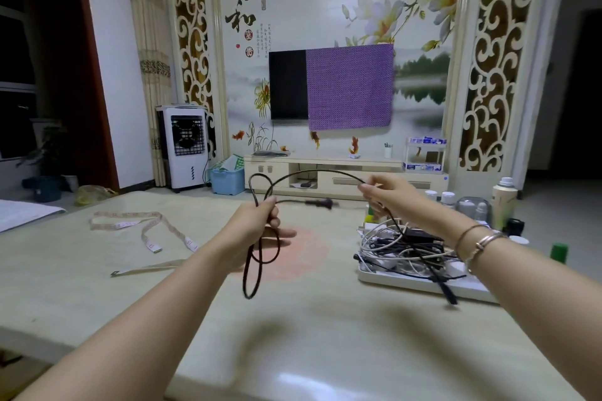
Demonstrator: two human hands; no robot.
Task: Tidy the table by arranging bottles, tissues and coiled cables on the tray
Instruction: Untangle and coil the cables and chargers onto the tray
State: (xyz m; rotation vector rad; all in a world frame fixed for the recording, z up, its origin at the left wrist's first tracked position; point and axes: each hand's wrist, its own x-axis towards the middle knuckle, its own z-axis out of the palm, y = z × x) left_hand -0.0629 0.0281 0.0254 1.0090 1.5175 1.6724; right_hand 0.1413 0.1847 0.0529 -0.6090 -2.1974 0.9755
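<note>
- The left hand (260, 231) has its grip clamped around a thin black power cable (260, 257), fingers curled over the gathered strands so the loops already formed hang below the fist and cannot spring apart.
- The right hand (387, 195) pinches the same cable further along, grip closed on it between thumb and fingertips; held out to the side, it keeps the free run taut in an arc between the two hands, which I judge is to feed the next loop onto the bundle.
- The cable's dark plug (321, 203) hangs in the air between the hands, blurred; the other end trails down past the right wrist toward the tray, ending in a dark connector (448, 295) at its near edge.
- So the cable is in the air above the pale glossy tabletop (293, 352), not yet coiled up or set down.
- The flat white rectangular tray (407, 282) lies to the right on the tabletop, holding a loose tangle of white and black cords (400, 247), apparently waiting to be sorted.
- Behind the tray stand several bottles, among them a tall pale bottle with a silver cap (504, 202); a green-capped one (558, 251) is just beside the right forearm.
- Well to the left lies a pale cloth measuring tape (146, 228), untouched.
</note>
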